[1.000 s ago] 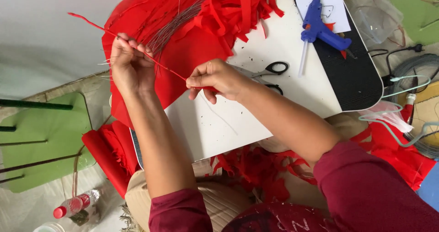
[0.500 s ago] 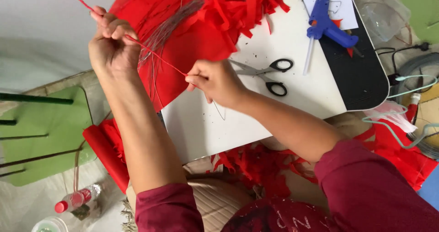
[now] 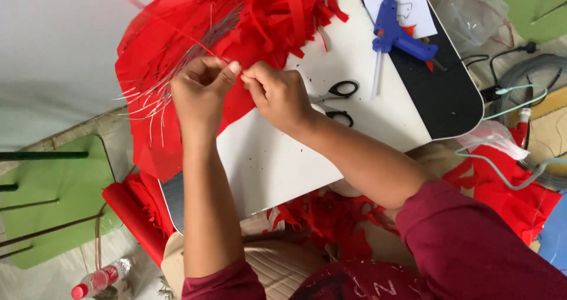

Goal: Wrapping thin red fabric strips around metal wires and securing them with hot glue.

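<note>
My left hand (image 3: 199, 88) and my right hand (image 3: 279, 93) meet fingertip to fingertip above a white board (image 3: 277, 158). Both pinch a thin stick wrapped in red paper (image 3: 177, 33), which runs from the fingers up and to the left, its far end blurred. Under the hands lies a large red paper sheet (image 3: 147, 122). A bundle of thin grey wires (image 3: 177, 69) fans out on that sheet, just left of my left hand. Red paper strips (image 3: 289, 10) are heaped beyond the hands.
Black-handled scissors (image 3: 339, 102) lie right of my right hand. A blue glue gun (image 3: 396, 34) rests further back right. A red paper roll (image 3: 133, 217) and a plastic bottle (image 3: 97, 279) lie at lower left, green chairs (image 3: 53, 199) beside them. Cables (image 3: 514, 99) trail at right.
My left hand has come down and right along the red stick until it meets my right hand. The stick's free end now sticks out further up left.
</note>
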